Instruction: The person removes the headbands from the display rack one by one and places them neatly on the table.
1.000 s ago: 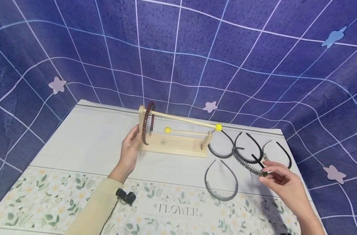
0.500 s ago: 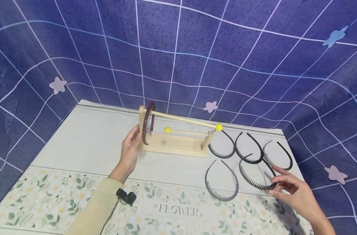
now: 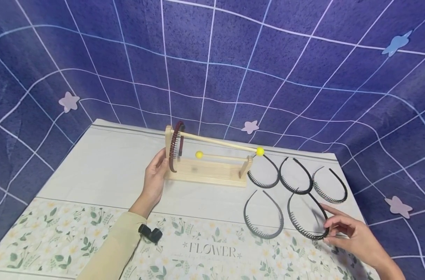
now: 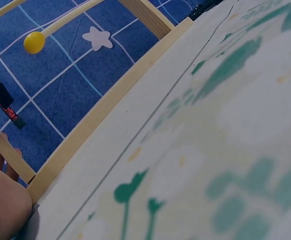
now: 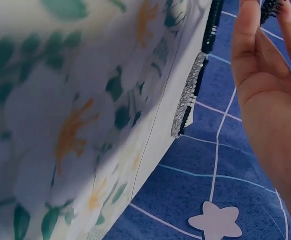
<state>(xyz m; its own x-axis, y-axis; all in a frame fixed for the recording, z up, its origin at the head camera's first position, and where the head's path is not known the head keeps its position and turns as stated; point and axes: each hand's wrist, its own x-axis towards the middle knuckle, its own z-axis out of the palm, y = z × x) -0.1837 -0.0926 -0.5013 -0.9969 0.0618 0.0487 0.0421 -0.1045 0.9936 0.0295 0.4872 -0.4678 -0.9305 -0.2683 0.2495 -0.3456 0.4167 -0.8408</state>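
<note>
My left hand (image 3: 154, 179) grips the left upright of a wooden headband stand (image 3: 209, 172), thumb in front and fingers partly hidden behind. On the stand's upper rod (image 3: 219, 142), close to that upright, hangs a dark red toothed headband (image 3: 173, 151). Over the cloth at the right, my right hand (image 3: 352, 235) pinches a black toothed headband (image 3: 304, 234) by its right side. The right wrist view shows only a small part of this headband (image 5: 271, 11) between thumb and fingers. Whether it touches the cloth all round, I cannot tell.
Beside the stand lie several dark headbands, including a black one (image 3: 309, 175) and a grey one (image 3: 281, 222). Yellow balls (image 3: 260, 151) cap the rods. A flowered cloth (image 3: 104, 229) covers the table; a blue curtain (image 3: 184, 46) hangs behind.
My right hand has lowered the black headband toward the cloth and drawn it nearer and slightly right, away from the others. The left hand and stand keep their place.
</note>
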